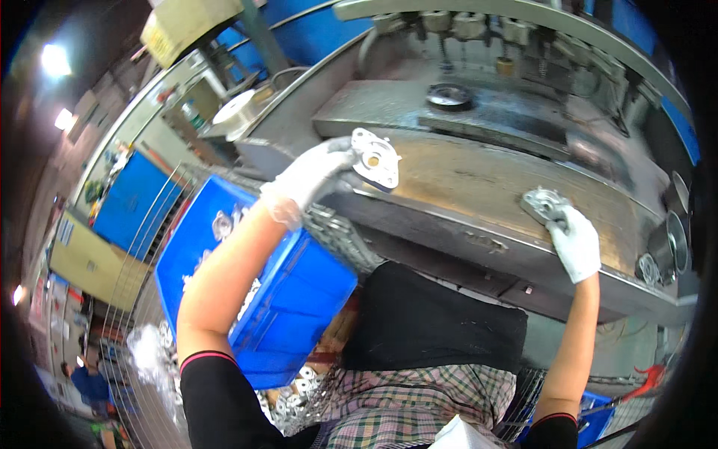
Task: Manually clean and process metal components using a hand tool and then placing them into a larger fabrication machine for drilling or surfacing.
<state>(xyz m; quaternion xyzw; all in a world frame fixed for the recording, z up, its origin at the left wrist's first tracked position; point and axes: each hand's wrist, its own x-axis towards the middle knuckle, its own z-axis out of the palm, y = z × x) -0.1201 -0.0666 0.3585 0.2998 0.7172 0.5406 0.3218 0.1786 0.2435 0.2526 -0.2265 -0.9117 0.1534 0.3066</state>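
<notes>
The left hand's fingers [347,144] are closed on the near edge of a silver metal plate [386,173] with a round hole through it; the plate is tilted and held up in front of the bench's front edge. The left hand [318,172] wears a white glove with a clear cuff at the wrist. The right hand [574,243], also in a white glove, has its thumb and fingertips drawn in on a second metal piece [544,202] over the bench top; whether that piece rests on the surface or is slightly lifted, I cannot tell.

The bench [456,176] has a flat brown top. Behind, on a raised ledge, lies a dark round part [449,95], under a row of drills [479,28]. At the bench's right end stand metal bowls [668,245], with a small coil [648,269] just beside them.

Below the left forearm sits a blue bin [303,310] with metal pieces in it, and more small parts [301,389] lie heaped under it. A black cloth [437,318] and a checked apron [430,400] cover the lap. Far to the left is another person [91,385] in blue.
</notes>
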